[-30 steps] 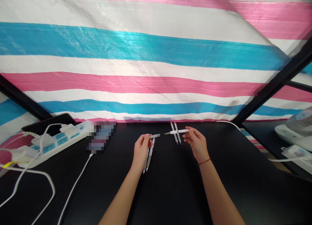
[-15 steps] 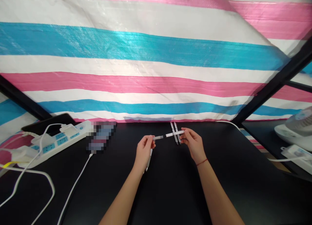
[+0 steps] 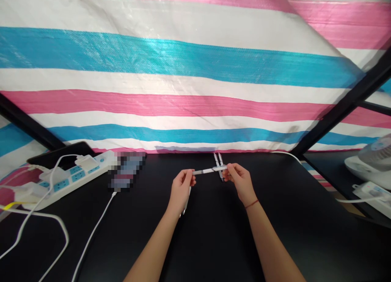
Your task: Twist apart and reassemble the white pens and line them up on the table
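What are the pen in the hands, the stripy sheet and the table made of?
The pen looks like hard plastic: straight, with smooth-looking white and grey parts. The striped sheet seems glossy plastic, because it creases and shines. The black table looks smooth and dull; its material is unclear.

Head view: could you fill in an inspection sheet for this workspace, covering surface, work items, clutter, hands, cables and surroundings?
Surface: black desk, matt-looking.
Work items: pen held roughly level between the hands; two pens lying beyond it, partly hidden; further pens beside the left wrist, partly covered.
Clutter: white power strip with blue sockets and a pixelated device, both at the left.
Hands: left hand pinches the pen's grey end; right hand pinches its other end.
Cables: white cable running from the device; others around the strip.
Surroundings: striped tarpaulin behind, black frame bar and fan at the right.
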Action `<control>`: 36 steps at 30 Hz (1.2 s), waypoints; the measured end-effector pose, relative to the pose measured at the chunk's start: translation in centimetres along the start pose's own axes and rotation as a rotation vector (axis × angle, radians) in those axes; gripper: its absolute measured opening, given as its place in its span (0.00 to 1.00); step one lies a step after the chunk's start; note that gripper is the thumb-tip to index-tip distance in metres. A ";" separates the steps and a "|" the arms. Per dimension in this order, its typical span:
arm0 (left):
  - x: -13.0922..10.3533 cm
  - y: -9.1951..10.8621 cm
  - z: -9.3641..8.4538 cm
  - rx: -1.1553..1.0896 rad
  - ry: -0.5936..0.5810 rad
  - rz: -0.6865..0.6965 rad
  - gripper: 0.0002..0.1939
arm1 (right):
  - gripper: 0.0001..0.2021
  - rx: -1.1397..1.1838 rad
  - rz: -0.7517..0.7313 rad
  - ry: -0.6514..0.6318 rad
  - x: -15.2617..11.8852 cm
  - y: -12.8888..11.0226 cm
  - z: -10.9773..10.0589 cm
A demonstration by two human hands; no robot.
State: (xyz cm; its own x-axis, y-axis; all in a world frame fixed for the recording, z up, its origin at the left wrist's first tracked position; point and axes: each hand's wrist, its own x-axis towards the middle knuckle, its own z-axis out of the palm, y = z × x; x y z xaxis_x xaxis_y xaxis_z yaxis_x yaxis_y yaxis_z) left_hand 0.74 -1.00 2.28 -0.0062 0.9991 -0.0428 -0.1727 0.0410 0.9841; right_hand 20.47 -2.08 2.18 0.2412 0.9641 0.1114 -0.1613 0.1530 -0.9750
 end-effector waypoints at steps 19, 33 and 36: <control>0.1 0.3 -0.2 -0.050 0.042 0.007 0.18 | 0.12 -0.014 -0.003 -0.030 0.2 -0.1 0.0; 0.1 0.1 -0.4 -0.051 0.039 0.014 0.18 | 0.15 -0.037 0.002 -0.073 0.1 -0.1 -0.1; 0.1 0.2 -0.3 -0.053 0.038 0.009 0.18 | 0.14 -0.087 -0.022 -0.077 0.2 0.0 -0.1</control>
State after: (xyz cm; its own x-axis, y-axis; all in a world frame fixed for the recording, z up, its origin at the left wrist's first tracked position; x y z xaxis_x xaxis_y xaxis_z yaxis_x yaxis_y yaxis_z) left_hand 0.39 -0.90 2.41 -0.0447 0.9981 -0.0416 -0.2245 0.0305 0.9740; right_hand 20.58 -1.96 2.19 0.1692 0.9750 0.1441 -0.0725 0.1581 -0.9848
